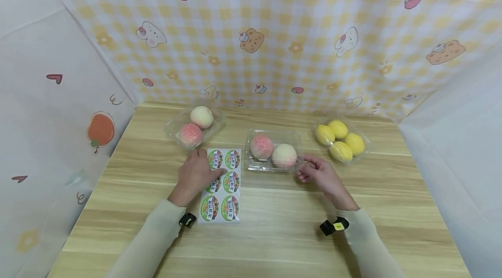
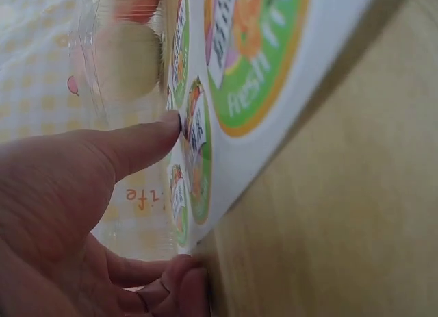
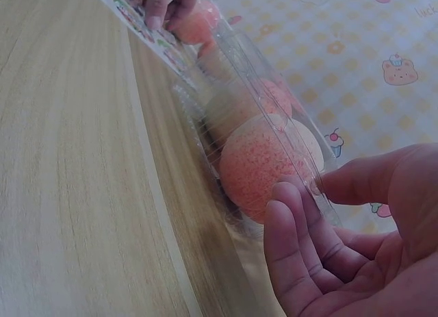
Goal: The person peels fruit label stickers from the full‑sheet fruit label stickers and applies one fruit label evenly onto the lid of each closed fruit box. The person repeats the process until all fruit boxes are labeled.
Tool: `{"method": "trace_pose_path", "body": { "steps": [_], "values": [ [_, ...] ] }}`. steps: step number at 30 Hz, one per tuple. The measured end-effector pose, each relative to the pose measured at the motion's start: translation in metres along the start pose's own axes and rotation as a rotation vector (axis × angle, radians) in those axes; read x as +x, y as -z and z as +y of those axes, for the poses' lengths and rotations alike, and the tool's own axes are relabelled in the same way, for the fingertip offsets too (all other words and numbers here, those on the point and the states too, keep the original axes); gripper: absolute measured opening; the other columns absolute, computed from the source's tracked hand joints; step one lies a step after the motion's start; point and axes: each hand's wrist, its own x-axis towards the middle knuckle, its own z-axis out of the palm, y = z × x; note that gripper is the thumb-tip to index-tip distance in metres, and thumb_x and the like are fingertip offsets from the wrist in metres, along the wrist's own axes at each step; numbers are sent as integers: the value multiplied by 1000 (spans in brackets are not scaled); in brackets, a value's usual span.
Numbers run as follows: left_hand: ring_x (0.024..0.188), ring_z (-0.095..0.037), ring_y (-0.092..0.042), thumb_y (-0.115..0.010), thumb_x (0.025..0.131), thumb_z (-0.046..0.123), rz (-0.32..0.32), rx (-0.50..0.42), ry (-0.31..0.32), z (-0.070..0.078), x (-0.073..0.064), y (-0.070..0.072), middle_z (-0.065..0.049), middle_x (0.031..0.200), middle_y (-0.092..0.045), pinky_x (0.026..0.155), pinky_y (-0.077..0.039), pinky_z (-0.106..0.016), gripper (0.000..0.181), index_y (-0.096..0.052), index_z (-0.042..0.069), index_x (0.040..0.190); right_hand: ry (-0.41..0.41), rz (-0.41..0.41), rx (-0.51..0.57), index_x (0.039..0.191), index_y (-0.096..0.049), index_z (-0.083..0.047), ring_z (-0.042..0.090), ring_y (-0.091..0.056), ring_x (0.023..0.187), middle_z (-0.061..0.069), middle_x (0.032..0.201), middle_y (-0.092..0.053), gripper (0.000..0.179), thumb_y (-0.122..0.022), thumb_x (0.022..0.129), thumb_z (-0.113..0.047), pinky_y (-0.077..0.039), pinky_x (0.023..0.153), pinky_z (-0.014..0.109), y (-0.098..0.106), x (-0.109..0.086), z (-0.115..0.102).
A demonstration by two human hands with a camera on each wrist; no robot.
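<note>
A clear plastic clamshell box (image 1: 273, 169) stands mid-table, lid closed, with a pink peach (image 1: 262, 147) and a cream-and-pink peach (image 1: 284, 156) inside. At its right end my right hand (image 1: 319, 176) pinches the box's edge between thumb and fingers; the right wrist view shows the thumb (image 3: 363, 180) on one side of the rim. My left hand (image 1: 195, 176) rests over the left edge of a white sheet of round fruit stickers (image 1: 230, 182). Its straight thumb (image 2: 140, 144) touches the sheet, while the other fingers lie by the sheet's far edge, partly hidden.
Back left, another clear box (image 1: 175, 128) holds two peaches. A clear box (image 1: 366, 145) with several lemons (image 1: 340, 151) stands at the back right. Behind the wooden table (image 1: 282, 234) hangs a yellow checked cloth (image 1: 274, 69); white cloth walls flank both sides.
</note>
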Motion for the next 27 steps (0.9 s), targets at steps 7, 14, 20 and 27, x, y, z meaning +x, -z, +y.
{"method": "trace_pose_path", "body": {
  "steps": [7, 14, 20, 27],
  "values": [
    [85, -31, -64, -90, 87, 57, -46, -49, -23, -7, 6, -1, -24, 121, -59, 63, -51, -42, 103, -43, -3, 158, -4, 0, -1, 155, -45, 17, 13, -72, 86, 17, 104, -76, 50, -58, 109, 0, -62, 81, 27, 0, 1, -1],
    [81, -29, -62, -93, 85, 54, -65, -79, -12, -8, 9, 2, -16, 111, -59, 66, -48, -42, 91, -50, 3, 147, 1, -3, -6, 155, -45, 17, 13, -72, 86, 16, 103, -76, 50, -58, 109, 0, -62, 81, 27, 0, 1, -1],
    [81, -29, -62, -95, 84, 49, -66, -94, -11, -9, 9, 0, -16, 110, -58, 67, -48, -42, 86, -50, 3, 141, 9, -6, -10, 154, -44, 18, 13, -72, 86, 18, 104, -76, 50, -57, 109, 1, -62, 81, 27, 0, 0, -2],
    [86, -31, -64, -95, 84, 49, -81, -89, -6, -9, 10, 0, -21, 121, -59, 70, -51, -44, 100, -45, 3, 157, 8, -7, -8, 154, -44, 18, 14, -73, 86, 18, 104, -76, 50, -57, 109, 1, -63, 81, 28, 0, 0, -1]
  ]
}}
